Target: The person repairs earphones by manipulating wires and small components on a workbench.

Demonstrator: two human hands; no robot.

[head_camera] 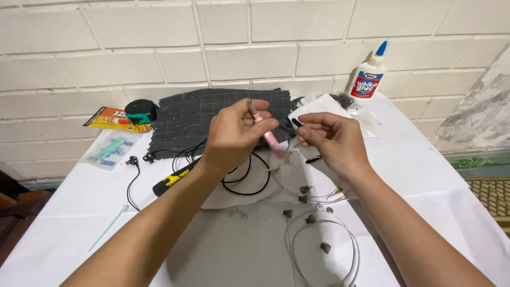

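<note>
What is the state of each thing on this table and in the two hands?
left hand: raised, fingers shut on pink tool
pink tool: held tilted above the table
right hand: raised, fingers pinching a small dark part
glue bottle: upright, blue cap on
grey cloth: spread flat
black cable: loose, looped
clear cable: coiled on the table
tape measure: lying, closed

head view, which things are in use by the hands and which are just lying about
In hand:
- left hand holds a pink pen-like tool
- right hand pinches a thin pale cable

Lying about:
- glue bottle
- dark checked cloth
- tape measure
- black cable
- grey ear tips
</note>
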